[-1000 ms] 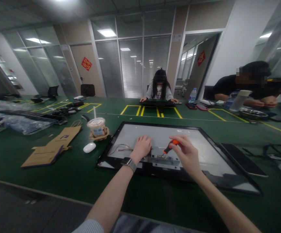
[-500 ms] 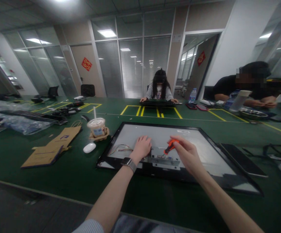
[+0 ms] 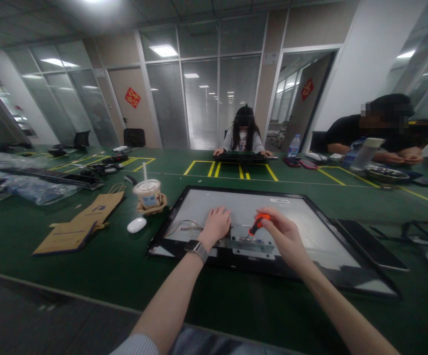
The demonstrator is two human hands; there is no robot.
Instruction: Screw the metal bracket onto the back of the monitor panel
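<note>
Gripping the orange screwdriver [image 3: 257, 224] in my right hand [image 3: 284, 239] at frame centre, tip on the monitor's metal bracket [image 3: 249, 243]; my left hand [image 3: 217, 225] rests flat beside it.

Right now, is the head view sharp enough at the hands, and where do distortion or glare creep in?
Head view: the right hand and orange screwdriver are fairly sharp, the left hand too; strong wide-angle bending and smear at the edges; dim overall, with the ceiling light blown out.

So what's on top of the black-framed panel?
A grey metal bracket, thin wires, the flat left hand, the right hand holding an orange-handled screwdriver. Anything under the palm is hidden.
</note>
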